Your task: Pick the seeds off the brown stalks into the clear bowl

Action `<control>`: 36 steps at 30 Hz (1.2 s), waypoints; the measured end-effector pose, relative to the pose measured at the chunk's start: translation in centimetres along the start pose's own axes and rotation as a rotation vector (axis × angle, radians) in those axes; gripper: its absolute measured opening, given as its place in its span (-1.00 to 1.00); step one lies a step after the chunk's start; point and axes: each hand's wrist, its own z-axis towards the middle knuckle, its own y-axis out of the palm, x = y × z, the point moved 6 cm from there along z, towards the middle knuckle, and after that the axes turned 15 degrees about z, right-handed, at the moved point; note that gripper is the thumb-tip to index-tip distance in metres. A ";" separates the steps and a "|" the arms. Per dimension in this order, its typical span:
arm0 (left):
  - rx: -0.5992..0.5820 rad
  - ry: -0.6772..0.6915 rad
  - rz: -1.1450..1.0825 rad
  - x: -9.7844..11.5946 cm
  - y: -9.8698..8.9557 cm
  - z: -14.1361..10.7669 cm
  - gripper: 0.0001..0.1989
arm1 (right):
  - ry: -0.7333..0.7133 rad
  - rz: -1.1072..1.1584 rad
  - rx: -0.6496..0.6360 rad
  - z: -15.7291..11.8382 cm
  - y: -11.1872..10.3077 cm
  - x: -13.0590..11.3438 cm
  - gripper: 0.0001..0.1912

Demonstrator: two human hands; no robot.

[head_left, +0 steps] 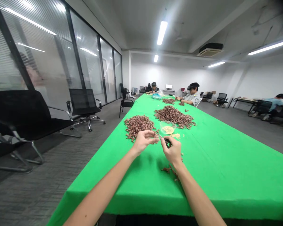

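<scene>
In the head view, my left hand [146,140] pinches a small brown dried piece [156,134] between thumb and fingertips. My right hand [172,148] is closed around a small black-handled tool [167,142], whose metal tip points at that piece. Whether the tool is pliers or scissors cannot be made out. Just beyond my hands stands a clear plastic bowl [162,125] holding pale seed-like bits [168,130]. More pale bits [175,136] lie beside it on the cloth. Brown scraps [168,169] are scattered by my right wrist.
A green cloth [217,169] covers the long table. One pile of brown dried pieces [138,125] lies left of the bowl, a larger pile [174,116] behind it. Two people [191,95] sit farther along the table. Black chairs [84,102] stand at left.
</scene>
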 end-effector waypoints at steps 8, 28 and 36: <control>0.009 0.052 0.004 0.1 0.2 0.1 -0.45 | 0.107 0.168 -0.057 0.1 0.0 0.5 -0.64; -0.002 0.036 -0.019 0.5 0.6 -0.2 -0.50 | 0.138 0.208 -0.093 -0.1 0.4 0.1 -0.61; -0.029 0.021 0.008 0.7 0.8 -0.3 -0.48 | 0.094 0.139 -0.079 -0.2 0.2 -0.2 -0.60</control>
